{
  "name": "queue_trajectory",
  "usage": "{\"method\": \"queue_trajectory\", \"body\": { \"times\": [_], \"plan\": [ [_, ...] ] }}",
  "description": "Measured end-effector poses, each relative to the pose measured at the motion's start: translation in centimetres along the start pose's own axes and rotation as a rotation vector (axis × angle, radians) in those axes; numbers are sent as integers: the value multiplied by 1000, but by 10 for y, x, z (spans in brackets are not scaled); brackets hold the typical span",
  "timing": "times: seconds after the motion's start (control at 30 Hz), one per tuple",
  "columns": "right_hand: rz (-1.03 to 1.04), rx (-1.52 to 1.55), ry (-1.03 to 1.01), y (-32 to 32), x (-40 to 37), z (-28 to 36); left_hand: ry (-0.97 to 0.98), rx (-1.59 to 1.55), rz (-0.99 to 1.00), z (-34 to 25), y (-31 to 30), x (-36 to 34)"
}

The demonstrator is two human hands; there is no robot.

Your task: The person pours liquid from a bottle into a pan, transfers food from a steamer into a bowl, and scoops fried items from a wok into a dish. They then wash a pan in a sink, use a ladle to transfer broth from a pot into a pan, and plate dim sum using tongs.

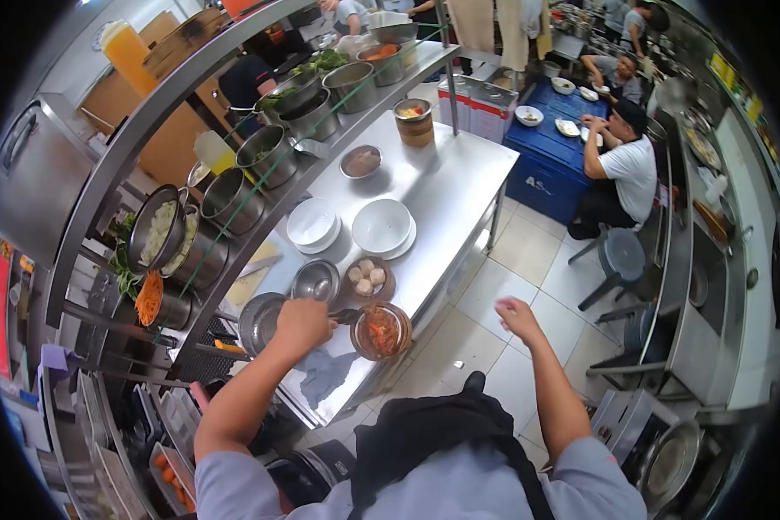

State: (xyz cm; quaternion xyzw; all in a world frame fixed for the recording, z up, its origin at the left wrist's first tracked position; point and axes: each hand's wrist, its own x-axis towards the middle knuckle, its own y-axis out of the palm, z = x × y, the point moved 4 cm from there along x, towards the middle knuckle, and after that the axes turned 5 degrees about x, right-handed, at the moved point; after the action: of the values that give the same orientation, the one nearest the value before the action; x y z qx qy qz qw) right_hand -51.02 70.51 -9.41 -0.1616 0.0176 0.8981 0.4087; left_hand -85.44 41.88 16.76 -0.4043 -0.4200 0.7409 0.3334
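Left hand (308, 321) grips dark utensil (345, 316) at orange-food bowl (405, 329); right hand (518, 318) half-open; careless tug could tip bowl off table (464, 169).

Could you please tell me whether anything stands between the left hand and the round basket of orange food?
Nothing visible blocks the way: only the dark utensil that the left hand grips reaches toward the round basket. The dumpling basket sits beside that route, not across it.

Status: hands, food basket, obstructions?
Left hand on dark utensil at basket of reddish food. Right hand apparently empty, over floor. Grey cloth and dumplings close by, neither blocking the basket.
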Motion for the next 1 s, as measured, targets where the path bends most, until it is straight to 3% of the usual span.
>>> {"method": "queue_trajectory", "body": {
  "times": [0.1,0.17,0.27,0.37,0.5,0.57,0.7,0.8,0.93,1.0],
  "plan": [
    [183,18,-19,56,120,34,-104,-51,55,-5,-20,8],
    [180,34,137,94,164,72,-134,-58,64,-6,-28,14],
    [161,131,181,145,235,68,-167,-77,84,-6,-40,24],
    [-14,232,290,182,282,40,-166,-72,88,3,-40,38],
    [-201,-89,55,211,341,-4,-179,-95,87,9,-45,59],
    [-155,-177,103,204,325,39,-208,-121,124,9,-50,70],
    [-68,-170,145,193,363,53,-279,-114,184,4,-65,103],
    [-90,-301,-7,164,429,39,-354,-119,229,-2,-66,122],
    [-63,-348,-69,73,485,69,-397,-129,275,-7,-84,169],
    [-33,-336,95,26,496,91,-411,-122,260,-9,-89,197]
  ]
}}
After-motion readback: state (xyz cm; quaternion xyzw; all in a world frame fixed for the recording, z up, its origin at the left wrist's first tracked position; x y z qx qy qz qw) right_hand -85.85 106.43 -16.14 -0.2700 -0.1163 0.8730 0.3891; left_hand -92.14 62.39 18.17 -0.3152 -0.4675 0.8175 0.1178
